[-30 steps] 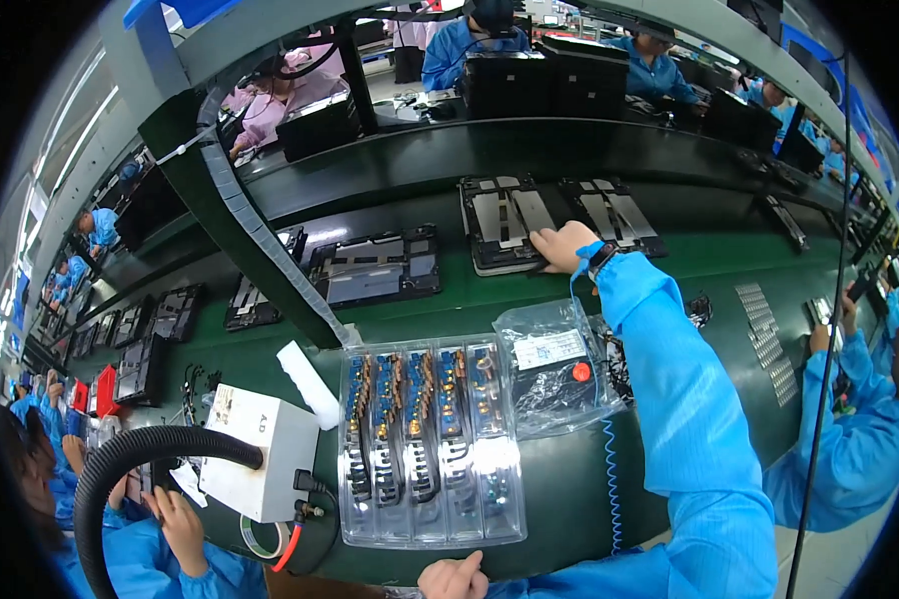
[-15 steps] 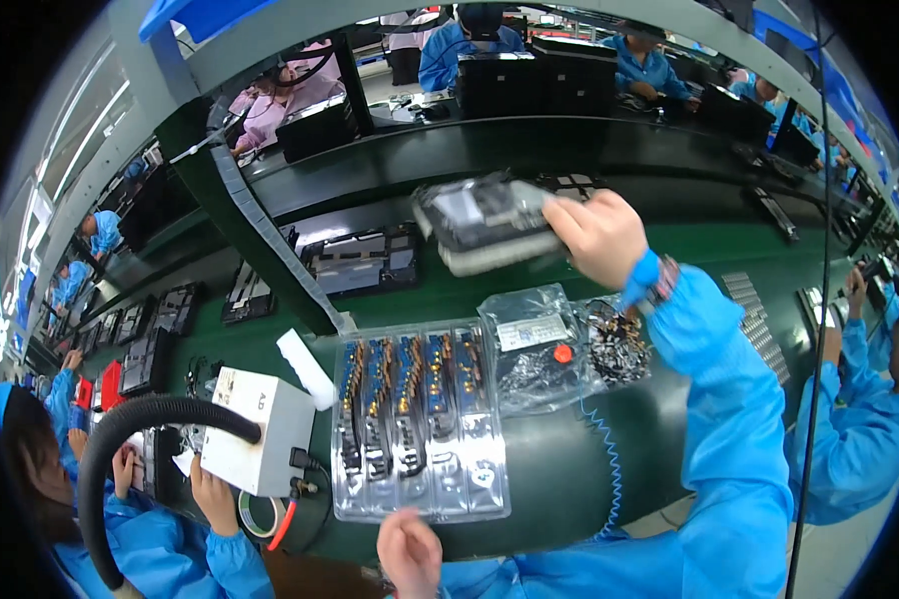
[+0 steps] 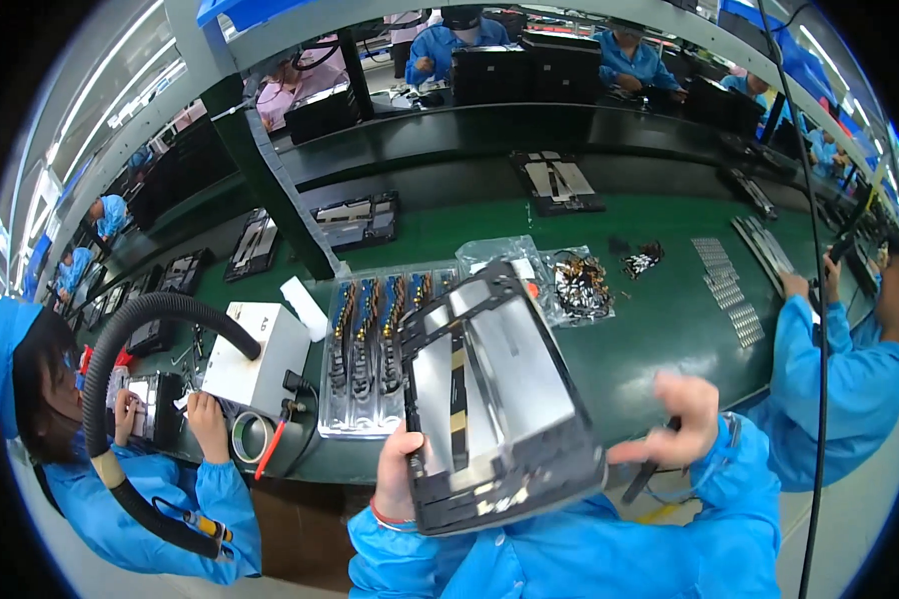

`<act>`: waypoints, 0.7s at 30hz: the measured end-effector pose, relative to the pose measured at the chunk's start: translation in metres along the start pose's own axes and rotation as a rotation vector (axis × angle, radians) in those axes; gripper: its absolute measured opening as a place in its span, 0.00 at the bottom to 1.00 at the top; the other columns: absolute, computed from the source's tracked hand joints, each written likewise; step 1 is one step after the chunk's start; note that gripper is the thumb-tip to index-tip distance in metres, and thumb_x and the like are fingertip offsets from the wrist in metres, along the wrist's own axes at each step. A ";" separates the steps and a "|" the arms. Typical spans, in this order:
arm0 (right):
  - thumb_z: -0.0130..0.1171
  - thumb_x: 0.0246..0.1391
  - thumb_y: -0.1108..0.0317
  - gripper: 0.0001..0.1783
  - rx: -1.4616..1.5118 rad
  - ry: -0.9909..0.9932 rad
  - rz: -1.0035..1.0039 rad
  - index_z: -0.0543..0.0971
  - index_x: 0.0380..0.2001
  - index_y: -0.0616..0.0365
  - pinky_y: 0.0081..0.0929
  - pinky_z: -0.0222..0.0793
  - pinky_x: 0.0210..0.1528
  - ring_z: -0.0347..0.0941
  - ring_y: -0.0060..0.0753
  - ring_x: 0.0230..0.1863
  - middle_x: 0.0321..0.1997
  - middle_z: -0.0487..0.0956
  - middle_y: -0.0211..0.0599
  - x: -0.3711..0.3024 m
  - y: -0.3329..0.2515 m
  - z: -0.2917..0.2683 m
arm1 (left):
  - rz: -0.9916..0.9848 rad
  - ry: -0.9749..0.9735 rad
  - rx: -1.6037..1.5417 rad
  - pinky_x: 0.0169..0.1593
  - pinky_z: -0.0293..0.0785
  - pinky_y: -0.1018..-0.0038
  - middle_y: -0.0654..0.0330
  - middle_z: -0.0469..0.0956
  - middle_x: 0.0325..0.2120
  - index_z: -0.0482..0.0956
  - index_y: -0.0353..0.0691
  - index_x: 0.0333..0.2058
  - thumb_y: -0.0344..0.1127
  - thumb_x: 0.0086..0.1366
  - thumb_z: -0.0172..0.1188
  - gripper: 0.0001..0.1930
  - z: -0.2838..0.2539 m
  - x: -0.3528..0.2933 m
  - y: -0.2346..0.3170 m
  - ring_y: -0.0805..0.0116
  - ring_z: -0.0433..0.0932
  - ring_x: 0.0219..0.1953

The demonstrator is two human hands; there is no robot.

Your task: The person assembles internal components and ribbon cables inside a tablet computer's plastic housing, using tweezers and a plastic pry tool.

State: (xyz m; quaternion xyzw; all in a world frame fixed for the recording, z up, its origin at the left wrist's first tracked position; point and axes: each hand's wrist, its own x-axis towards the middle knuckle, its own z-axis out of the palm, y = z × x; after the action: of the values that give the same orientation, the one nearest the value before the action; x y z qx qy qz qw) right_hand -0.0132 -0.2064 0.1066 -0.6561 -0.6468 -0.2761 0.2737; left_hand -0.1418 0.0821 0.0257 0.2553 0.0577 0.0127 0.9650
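My left hand (image 3: 398, 477) grips the left edge of an opened tablet (image 3: 514, 344), which tilts above the near edge of the bench. Silver battery panels, a black frame and a yellow-and-black strip show on the tablet. My right hand (image 3: 679, 424) is at the tablet's lower right corner, somewhat blurred, with its index finger stretched toward that corner. Below this hand is a dark stick-like thing (image 3: 639, 483); whether the hand touches it, I cannot tell. Behind the tablet lies a clear plastic tray (image 3: 355, 427) with rows of blue-and-black flex parts, partly hidden.
A bag of small parts (image 3: 581, 283) lies beyond the tablet; rows of small metal pieces (image 3: 726, 285) are to the right. Another opened tablet (image 3: 556, 182) lies farther back. At left stand a white box (image 3: 257, 356) with a black hose (image 3: 105, 389) and a co-worker (image 3: 150, 499).
The tablet has come from the far side of the bench, where my right hand held it, to close in front of me. My left hand now grips it; my right hand has drawn back beside its corner.
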 end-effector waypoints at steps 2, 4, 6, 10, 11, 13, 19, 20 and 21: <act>0.71 0.33 0.60 0.32 -0.195 0.218 -0.010 0.73 0.47 0.47 0.22 0.70 0.25 0.69 0.28 0.20 0.51 0.71 0.52 -0.012 0.006 0.009 | -0.121 -0.135 -0.042 0.45 0.75 0.68 0.48 0.73 0.45 0.60 0.29 0.54 0.31 0.52 0.47 0.28 -0.005 -0.002 0.001 0.60 0.76 0.41; 0.66 0.36 0.65 0.27 -0.274 0.081 -0.142 0.73 0.45 0.50 0.21 0.68 0.25 0.67 0.24 0.19 0.48 0.74 0.49 -0.011 0.010 0.003 | -0.278 -0.132 -0.083 0.43 0.75 0.68 0.48 0.71 0.46 0.57 0.29 0.56 0.30 0.51 0.47 0.30 0.009 -0.010 0.003 0.61 0.77 0.41; 0.59 0.36 0.70 0.16 -0.412 -0.106 -0.219 0.77 0.35 0.53 0.17 0.61 0.23 0.62 0.18 0.16 0.41 0.79 0.41 0.007 -0.007 -0.014 | -0.418 -0.258 0.044 0.49 0.70 0.71 0.50 0.70 0.49 0.55 0.29 0.58 0.30 0.51 0.49 0.33 0.014 -0.004 -0.002 0.65 0.74 0.45; 0.59 0.32 0.74 0.10 -0.547 -0.123 -0.117 0.77 0.26 0.55 0.18 0.57 0.25 0.63 0.18 0.14 0.33 0.80 0.37 -0.002 -0.028 -0.023 | -0.342 -0.340 0.077 0.58 0.60 0.70 0.51 0.63 0.55 0.52 0.30 0.60 0.41 0.62 0.43 0.30 0.005 0.008 -0.021 0.67 0.65 0.55; 0.59 0.32 0.74 0.10 -0.541 -0.131 -0.117 0.77 0.26 0.55 0.18 0.57 0.25 0.63 0.18 0.14 0.33 0.80 0.37 -0.010 -0.030 -0.022 | -0.217 -0.198 0.080 0.59 0.58 0.70 0.51 0.61 0.57 0.50 0.31 0.61 0.45 0.66 0.38 0.30 0.004 0.008 -0.024 0.66 0.63 0.57; 0.59 0.31 0.75 0.11 -0.661 -0.160 0.009 0.77 0.25 0.55 0.19 0.57 0.26 0.65 0.19 0.15 0.30 0.79 0.35 -0.028 -0.030 -0.018 | 0.026 -0.199 0.355 0.62 0.52 0.63 0.49 0.57 0.59 0.43 0.33 0.63 0.54 0.69 0.26 0.33 0.001 0.009 -0.021 0.57 0.58 0.60; 0.56 0.34 0.73 0.09 -0.793 -0.205 0.114 0.77 0.26 0.52 0.20 0.58 0.31 0.65 0.19 0.19 0.32 0.78 0.30 -0.072 -0.003 0.034 | 0.966 -0.039 1.931 0.59 0.54 0.60 0.56 0.64 0.56 0.68 0.44 0.54 0.47 0.54 0.60 0.29 0.009 -0.009 -0.063 0.53 0.63 0.56; 0.56 0.35 0.72 0.09 -0.815 -0.192 0.157 0.77 0.26 0.52 0.21 0.58 0.32 0.66 0.18 0.20 0.33 0.78 0.29 -0.071 -0.002 0.044 | 0.988 -0.088 2.060 0.59 0.54 0.60 0.60 0.65 0.55 0.69 0.46 0.53 0.46 0.54 0.60 0.27 0.012 -0.007 -0.070 0.57 0.64 0.56; 0.57 0.36 0.72 0.09 -0.844 -0.183 0.203 0.77 0.27 0.51 0.22 0.58 0.34 0.66 0.18 0.21 0.33 0.78 0.28 -0.070 -0.002 0.050 | 1.009 -0.150 2.182 0.58 0.55 0.61 0.64 0.66 0.55 0.71 0.48 0.51 0.45 0.54 0.60 0.25 0.014 -0.002 -0.075 0.60 0.65 0.55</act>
State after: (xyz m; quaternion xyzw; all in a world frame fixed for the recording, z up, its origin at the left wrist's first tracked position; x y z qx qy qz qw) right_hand -0.0156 -0.2194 0.0212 -0.7924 -0.4313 -0.4283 -0.0510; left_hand -0.1425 0.0094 0.0008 0.9309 -0.1245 0.3185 0.1283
